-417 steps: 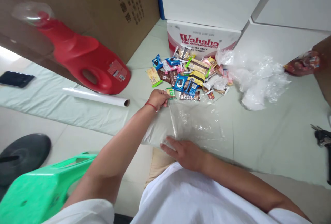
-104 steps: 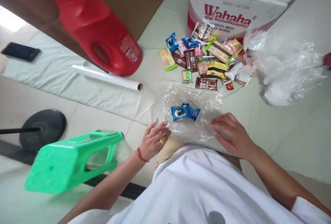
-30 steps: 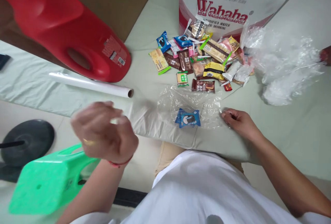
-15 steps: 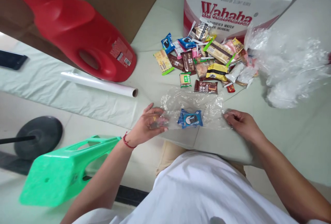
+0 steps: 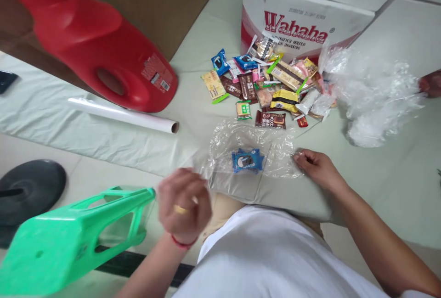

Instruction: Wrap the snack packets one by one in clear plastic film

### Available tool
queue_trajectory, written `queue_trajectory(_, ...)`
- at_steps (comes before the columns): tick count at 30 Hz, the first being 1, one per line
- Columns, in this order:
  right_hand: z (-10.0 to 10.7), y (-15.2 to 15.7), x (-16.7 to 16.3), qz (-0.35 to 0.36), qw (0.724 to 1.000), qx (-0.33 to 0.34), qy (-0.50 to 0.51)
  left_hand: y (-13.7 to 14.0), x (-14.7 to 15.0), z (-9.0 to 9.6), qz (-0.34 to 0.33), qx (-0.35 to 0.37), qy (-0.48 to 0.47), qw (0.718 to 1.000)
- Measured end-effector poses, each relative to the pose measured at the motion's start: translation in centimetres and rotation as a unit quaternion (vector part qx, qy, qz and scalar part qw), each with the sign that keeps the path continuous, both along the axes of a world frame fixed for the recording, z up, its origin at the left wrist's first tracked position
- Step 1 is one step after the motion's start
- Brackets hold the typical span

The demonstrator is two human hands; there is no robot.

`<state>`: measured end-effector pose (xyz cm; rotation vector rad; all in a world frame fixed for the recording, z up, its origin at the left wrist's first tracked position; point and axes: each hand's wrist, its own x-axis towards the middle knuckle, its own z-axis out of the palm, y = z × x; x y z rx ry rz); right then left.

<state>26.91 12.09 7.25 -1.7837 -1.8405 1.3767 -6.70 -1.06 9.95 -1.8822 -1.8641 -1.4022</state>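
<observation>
Thumb and fingers of the right hand (image 5: 315, 165) pinch the right edge of a clear bag (image 5: 280, 151) on the desk (image 5: 375, 183). Curled and blurred, the left hand (image 5: 185, 201) is just beside the bag's left edge; whether it grips the plastic cannot be told. Two overlapping blue snack packets (image 5: 247, 160) appear to lie inside the bag, between the hands. Beyond the bag is a pile of wrapped snacks (image 5: 284, 99), with a cardboard water box (image 5: 299, 25) farther behind.
</observation>
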Motion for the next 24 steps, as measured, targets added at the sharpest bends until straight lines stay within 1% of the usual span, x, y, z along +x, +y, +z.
queue_trajectory(1,0.2,0.0,-0.1,-0.002,1.0,0.001,-0.002,0.2,1.4,0.3,-0.067,-0.014,0.016,0.997)
queue_trajectory(2,0.3,0.0,-0.2,-0.004,1.0,0.002,-0.003,0.6,2.7,0.3,-0.114,-0.045,0.022,0.992)
queue_trajectory(3,0.5,-0.1,-0.3,-0.005,1.0,0.001,-0.003,1.2,3.7,0.2,-0.13,-0.083,0.022,0.988)
queue_trajectory(4,0.6,-0.1,-0.4,-0.004,1.0,-0.001,-0.001,1.9,4.6,-0.2,-0.129,-0.121,0.026,0.984)
queue_trajectory(7,0.7,-0.4,-0.1,0.002,1.0,-0.006,0.002,4.3,5.6,-1.7,-0.113,-0.206,0.032,0.972)
queue_trajectory(9,0.8,-0.5,0.4,0.009,1.0,-0.008,0.003,5.5,5.5,-2.4,-0.136,-0.226,0.035,0.964)
queue_trajectory(12,1.3,0.0,1.3,0.03,0.999,-0.008,0.017,6.1,5.0,-2.8,-0.199,-0.214,0.057,0.955)
queue_trajectory(13,1.7,0.4,1.3,0.032,0.999,0.003,0.014,6.2,4.9,-2.9,-0.219,-0.209,0.068,0.951)
queue_trajectory(15,2.4,1.6,0.6,0.02,0.998,0.06,-0.014,6.4,4.6,-3.2,-0.254,-0.206,0.088,0.941)
queue_trajectory(17,3.0,3.1,-1.2,0.024,0.988,0.145,-0.051,6.5,4.4,-3.7,-0.28,-0.208,0.099,0.932)
queue_trajectory(18,3.1,3.9,-2.5,0.045,0.979,0.19,-0.064,6.6,4.4,-3.9,-0.289,-0.208,0.101,0.929)
queue_trajectory(19,3.1,4.8,-4.0,0.083,0.967,0.231,-0.072,6.7,4.4,-4.1,-0.297,-0.209,0.1,0.927)
queue_trajectory(21,2.8,6.4,-7.2,0.172,0.932,0.305,-0.099,6.8,4.6,-4.2,-0.303,-0.21,0.095,0.925)
queue_trajectory(23,2.1,7.7,-10.2,0.235,0.895,0.349,-0.145,6.7,4.8,-4.0,-0.295,-0.201,0.087,0.93)
queue_trajectory(24,1.8,8.3,-11.4,0.256,0.882,0.359,-0.166,6.6,4.8,-3.7,-0.285,-0.189,0.081,0.936)
